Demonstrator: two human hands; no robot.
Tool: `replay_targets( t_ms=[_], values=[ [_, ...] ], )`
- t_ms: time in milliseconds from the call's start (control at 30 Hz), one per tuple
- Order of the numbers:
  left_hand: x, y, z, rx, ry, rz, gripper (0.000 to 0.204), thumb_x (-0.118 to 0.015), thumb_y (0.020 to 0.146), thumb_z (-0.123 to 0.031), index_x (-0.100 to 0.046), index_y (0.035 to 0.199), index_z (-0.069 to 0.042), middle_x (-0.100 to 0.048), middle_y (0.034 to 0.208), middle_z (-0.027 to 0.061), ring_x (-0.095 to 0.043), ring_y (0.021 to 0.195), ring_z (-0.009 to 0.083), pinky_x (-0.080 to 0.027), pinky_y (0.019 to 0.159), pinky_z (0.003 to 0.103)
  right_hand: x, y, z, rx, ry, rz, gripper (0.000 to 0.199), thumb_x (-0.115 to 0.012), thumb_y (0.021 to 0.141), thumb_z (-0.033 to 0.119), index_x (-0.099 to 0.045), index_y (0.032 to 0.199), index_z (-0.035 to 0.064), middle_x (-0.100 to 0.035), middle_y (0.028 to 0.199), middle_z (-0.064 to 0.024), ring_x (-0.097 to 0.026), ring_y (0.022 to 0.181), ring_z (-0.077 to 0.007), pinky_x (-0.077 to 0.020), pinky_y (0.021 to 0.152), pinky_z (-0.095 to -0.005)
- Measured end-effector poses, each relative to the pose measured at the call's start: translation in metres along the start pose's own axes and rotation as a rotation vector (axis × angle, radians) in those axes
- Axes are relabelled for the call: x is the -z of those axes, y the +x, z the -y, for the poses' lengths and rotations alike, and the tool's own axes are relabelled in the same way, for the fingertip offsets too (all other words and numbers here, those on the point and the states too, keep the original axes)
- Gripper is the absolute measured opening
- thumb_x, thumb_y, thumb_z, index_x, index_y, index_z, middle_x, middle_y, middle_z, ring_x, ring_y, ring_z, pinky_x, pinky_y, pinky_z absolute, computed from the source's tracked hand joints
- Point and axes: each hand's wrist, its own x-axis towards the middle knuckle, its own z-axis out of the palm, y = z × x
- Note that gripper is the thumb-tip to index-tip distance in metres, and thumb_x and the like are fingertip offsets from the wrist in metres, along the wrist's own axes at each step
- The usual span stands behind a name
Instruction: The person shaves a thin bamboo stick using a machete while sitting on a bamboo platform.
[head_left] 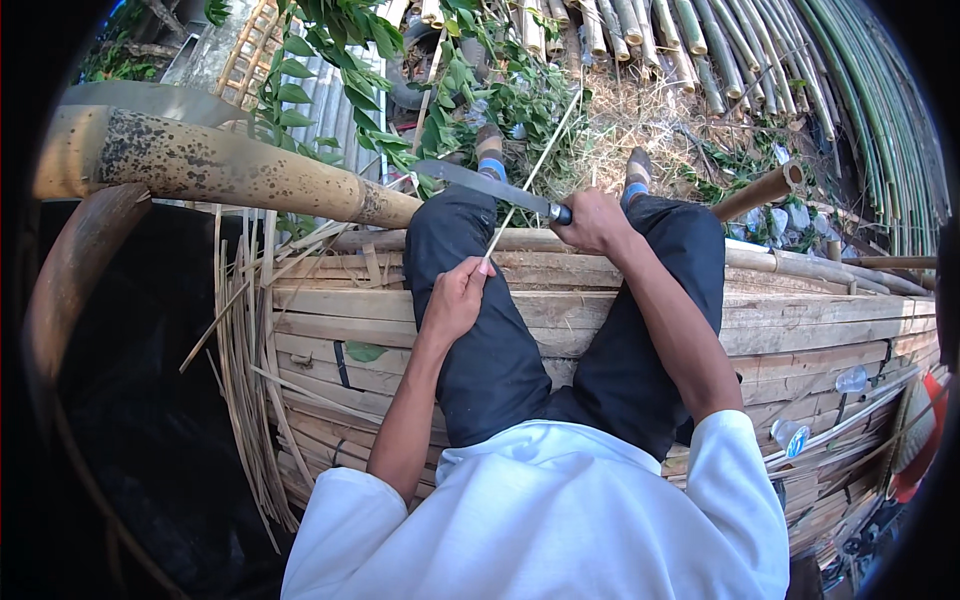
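My right hand point(594, 220) grips the dark handle of a long knife point(482, 181), whose grey blade points left across my knees. My left hand point(457, 298) pinches the near end of a thin pale bamboo strip point(535, 167). The strip runs up and to the right, crossing the blade just left of the handle. Both hands sit above my lap; I wear dark trousers and a white shirt. I am seated on a platform of bamboo slats point(800, 320).
A thick speckled bamboo pole point(230, 165) lies at the upper left. Loose split strips point(245, 350) hang off the platform's left edge. Long green bamboo poles point(860, 90) curve along the right. A cut bamboo stub point(765, 188) sticks out by my right knee. Leafy branches point(340, 60) fill the top.
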Motion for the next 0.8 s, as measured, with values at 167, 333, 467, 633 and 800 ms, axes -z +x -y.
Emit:
replay_targets(
  t_ms=[167, 333, 467, 633, 800],
  values=[
    [0.001, 0.001, 0.000, 0.009, -0.022, -0.022, 0.026, -0.046, 0.101, -0.022, -0.060, 0.091, -0.003, -0.036, 0.058, -0.0060, -0.033, 0.054, 0.0025, -0.027, 0.048, 0.023, 0.009, 0.012, -0.010, -0.218, 0.014, 0.013, 0.033, -0.061, 0.076, 0.038, -0.070, 0.075, 0.0066, -0.066, 0.072, -0.0221, -0.066, 0.074, -0.0393, -0.0535, 0.072, -0.0470],
    [0.002, -0.002, 0.003, 0.025, -0.019, 0.005, 0.027, -0.046, 0.101, -0.023, -0.060, 0.091, -0.002, -0.037, 0.058, -0.0054, -0.034, 0.054, 0.0028, -0.028, 0.049, 0.023, 0.006, 0.009, -0.016, -0.100, 0.014, 0.036, 0.030, -0.061, 0.074, 0.035, -0.070, 0.074, 0.0065, -0.066, 0.074, -0.0228, -0.066, 0.074, -0.0402, -0.0531, 0.073, -0.0475],
    [0.000, 0.003, -0.003, -0.001, 0.055, 0.012, 0.027, -0.046, 0.100, -0.023, -0.060, 0.091, -0.002, -0.037, 0.058, -0.0049, -0.034, 0.054, 0.0033, -0.028, 0.048, 0.023, 0.012, 0.017, -0.027, -0.225, 0.023, -0.032, 0.030, -0.061, 0.074, 0.034, -0.069, 0.075, 0.0049, -0.066, 0.075, -0.0229, -0.066, 0.076, -0.0401, -0.0530, 0.074, -0.0481],
    [0.002, -0.003, 0.001, 0.013, 0.041, -0.030, 0.024, -0.048, 0.098, -0.019, -0.060, 0.091, 0.000, -0.041, 0.052, 0.0083, -0.038, 0.048, 0.0117, -0.033, 0.048, 0.033, 0.006, 0.012, -0.019, -0.116, -0.021, 0.033, 0.031, -0.061, 0.075, 0.035, -0.069, 0.079, 0.0047, -0.066, 0.080, -0.0254, -0.066, 0.079, -0.0411, -0.0524, 0.077, -0.0485],
    [-0.006, 0.007, -0.010, -0.020, 0.051, 0.013, 0.024, -0.049, 0.098, -0.020, -0.061, 0.091, 0.000, -0.042, 0.053, 0.0102, -0.040, 0.048, 0.0130, -0.034, 0.049, 0.033, 0.003, 0.030, -0.082, -0.640, 0.350, -0.248, 0.039, -0.061, 0.076, 0.035, -0.063, 0.075, -0.0041, -0.067, 0.073, -0.0186, -0.068, 0.069, -0.0320, -0.0530, 0.067, -0.0413]
  ],
)
